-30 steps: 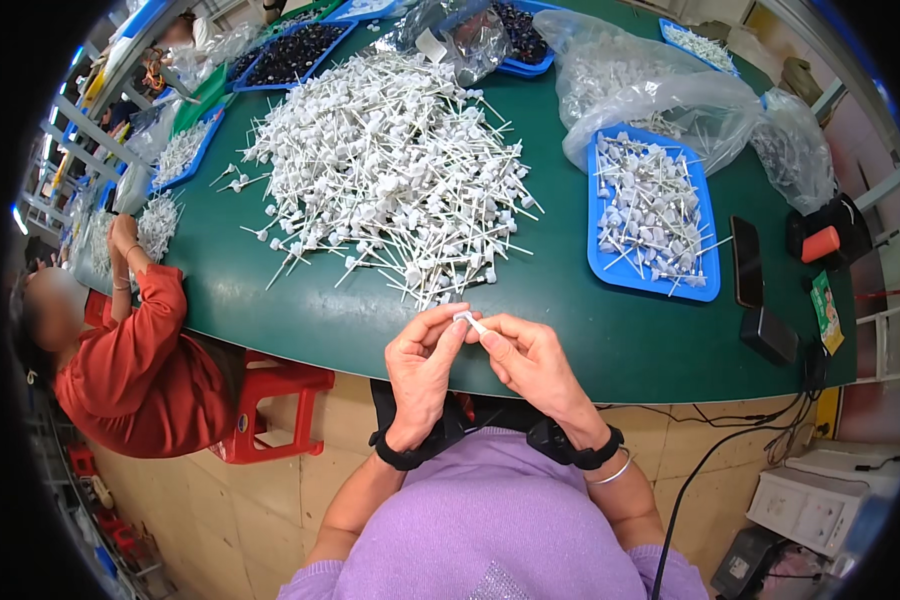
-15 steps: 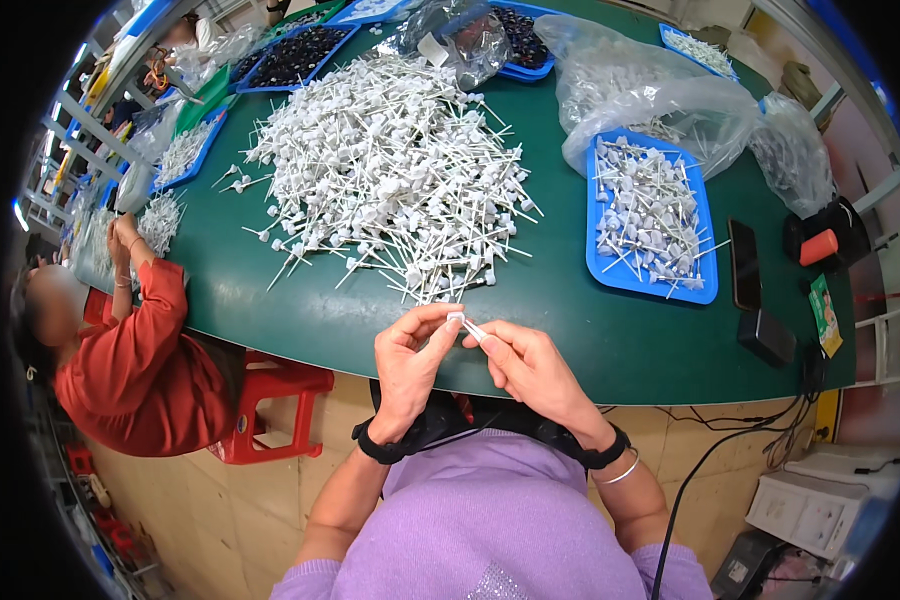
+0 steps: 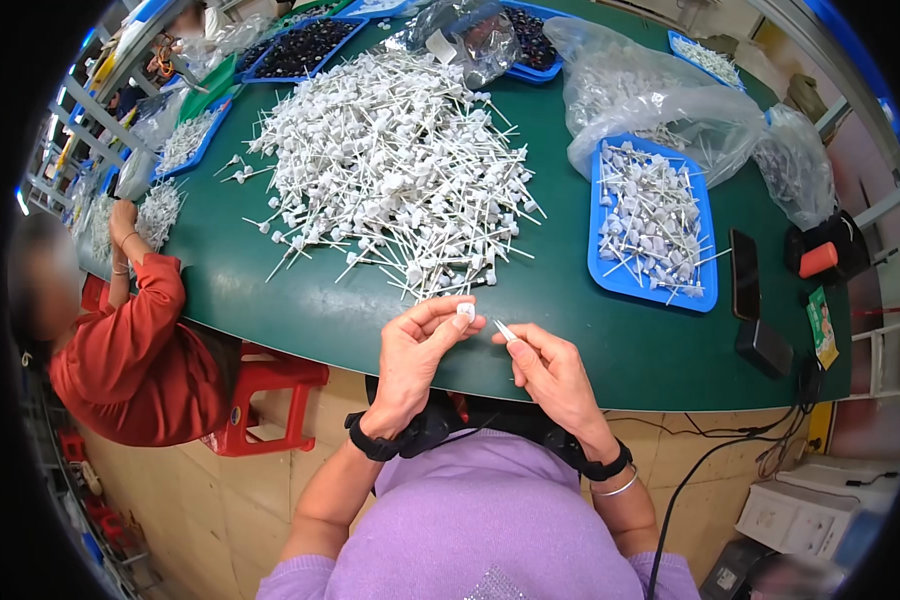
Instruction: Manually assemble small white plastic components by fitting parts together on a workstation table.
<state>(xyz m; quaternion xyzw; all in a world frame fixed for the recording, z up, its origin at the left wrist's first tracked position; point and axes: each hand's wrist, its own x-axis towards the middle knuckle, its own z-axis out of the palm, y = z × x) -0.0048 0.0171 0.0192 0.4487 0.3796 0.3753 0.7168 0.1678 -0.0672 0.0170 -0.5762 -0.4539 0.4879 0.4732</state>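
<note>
My left hand pinches a small white plastic piece between thumb and fingers, its squarish head facing up. In my right hand is a slim white pointed tool that looks like tweezers, gripped between thumb and forefinger. Its tip points toward the white piece, a short gap apart. Both hands are over the near edge of the green table. Just beyond them spreads a large pile of white plastic pieces with blocky heads and thin stems.
Right of the pile, a blue tray holds more such pieces, beside a clear plastic bag. A phone, a black box and cables lie farther right. On the left, a person in red sits on a red stool.
My right hand has drawn back to the right, taking the pointed tool off the white piece. My left hand still holds that piece, now turned more upward. The seated person's arm shifted slightly.
</note>
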